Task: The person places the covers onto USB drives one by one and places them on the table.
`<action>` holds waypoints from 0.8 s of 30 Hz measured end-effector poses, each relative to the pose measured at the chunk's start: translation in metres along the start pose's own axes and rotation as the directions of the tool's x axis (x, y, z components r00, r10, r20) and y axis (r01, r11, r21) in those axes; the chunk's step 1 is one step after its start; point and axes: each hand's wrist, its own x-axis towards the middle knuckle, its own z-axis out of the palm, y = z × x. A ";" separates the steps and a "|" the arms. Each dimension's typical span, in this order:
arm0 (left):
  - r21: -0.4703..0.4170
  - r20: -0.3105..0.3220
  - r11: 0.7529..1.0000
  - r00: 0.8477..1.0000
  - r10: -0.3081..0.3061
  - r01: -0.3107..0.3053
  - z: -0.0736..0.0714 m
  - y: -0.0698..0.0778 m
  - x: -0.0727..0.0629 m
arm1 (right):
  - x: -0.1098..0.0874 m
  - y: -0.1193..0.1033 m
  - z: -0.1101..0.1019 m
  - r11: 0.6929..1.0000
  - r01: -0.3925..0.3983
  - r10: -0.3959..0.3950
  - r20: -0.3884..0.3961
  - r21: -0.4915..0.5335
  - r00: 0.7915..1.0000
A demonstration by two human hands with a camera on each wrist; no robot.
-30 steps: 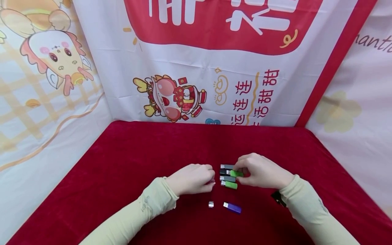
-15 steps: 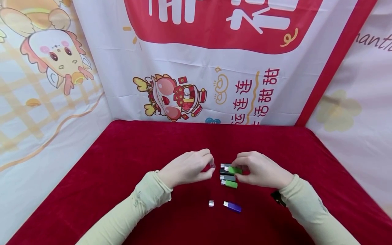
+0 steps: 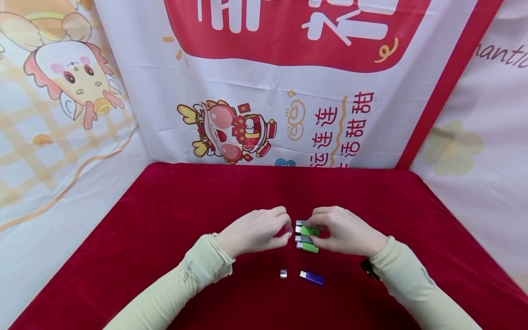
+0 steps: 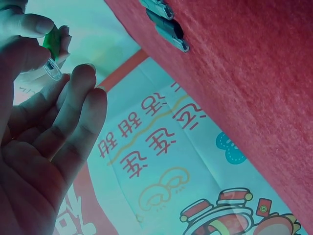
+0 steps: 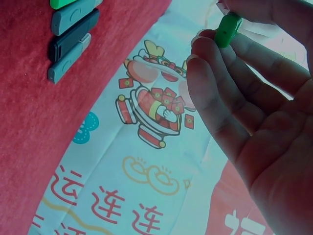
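My right hand (image 3: 344,230) pinches a green USB stick (image 3: 309,231) by its body, metal plug pointing left. Facing it, my left hand (image 3: 256,231) pinches a small clear cap (image 4: 53,71) between thumb and fingertips. A narrow gap separates plug and cap in the head view. Behind the held stick lies a row of capped USB sticks: a grey one (image 3: 303,223), a black one (image 5: 73,35), another grey one (image 3: 304,239) and a green one (image 3: 308,247). In the head view the held stick hides the black one.
Nearer the body, a purple USB stick (image 3: 312,278) lies uncapped on the red cloth (image 3: 214,192), with a loose clear cap (image 3: 283,274) to its left. A dark object (image 3: 368,269) shows partly under the right sleeve. Printed curtains (image 3: 247,82) rise behind and beside the table.
My left hand has lifted from near the cloth with the clear cap, then come slightly back toward the right hand. The green stick in my right hand has moved left, toward the cap.
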 end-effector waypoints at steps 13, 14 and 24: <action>0.000 0.046 1.000 0.999 -0.013 0.013 0.002 0.002 0.001 | 0.001 0.001 0.005 1.000 0.022 -0.022 -0.005 0.005 1.000; 0.002 0.047 1.000 0.999 -0.013 0.013 0.001 0.002 0.001 | 0.001 0.001 0.005 1.000 0.021 -0.021 -0.003 0.006 1.000; 0.024 0.039 1.000 0.999 0.001 -0.002 0.002 0.004 0.002 | 0.002 -0.001 0.006 1.000 0.014 -0.014 0.008 0.016 1.000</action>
